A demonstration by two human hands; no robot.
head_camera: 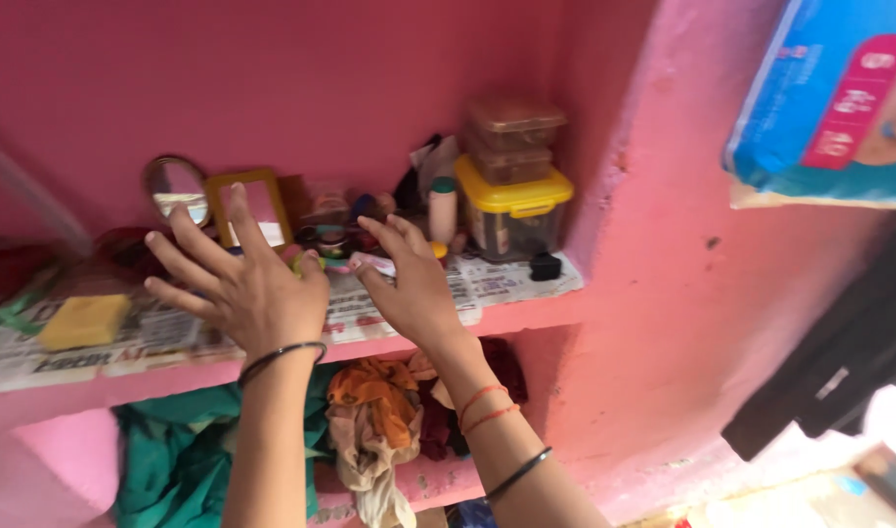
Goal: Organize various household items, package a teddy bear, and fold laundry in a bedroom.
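Pink shelf (526,311), lined with newspaper (125,337), carries small clutter. Left hand (240,284) hovers over the paper, fingers spread, gripping nothing. Right hand (409,284) is likewise loose and open, fingertips near small toiletries (335,240) beside a yellow-framed mirror (257,205). A yellow sponge (84,321) lies further left.

Small items just beyond the fingertips of the left hand (240,284) and right hand (414,284) are blurred, and their kinds cannot be told. The newspaper lining (487,284) under both palms is partly covered. The blue package (819,98), well to the right of the right hand, is cut off by the frame's top and right edges. The clothes (374,420) below the wrists are partly hidden by the forearms.
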